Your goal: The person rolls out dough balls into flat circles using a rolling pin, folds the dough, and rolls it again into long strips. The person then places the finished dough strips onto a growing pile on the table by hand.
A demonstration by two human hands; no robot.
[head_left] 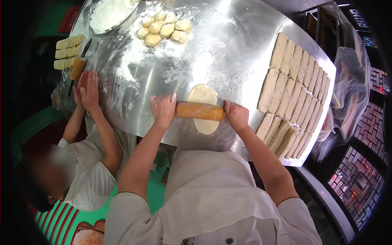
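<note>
Spreading across the view, a floured metal table (151, 77) holds the dough work. A second person (92, 188) in a pale short-sleeved top is at its left side. Long dough strips (292, 87) lie in three rows on the right of the table. Toward its far side sits a cluster of dough balls (167, 30). Near the closest edge, a wooden rolling pin (200, 111) lies crosswise over a flattened dough oval (203, 93). The left hand (163, 109) is curled closed around the pin's left end; the right hand (237, 115) grips its right handle.
</note>
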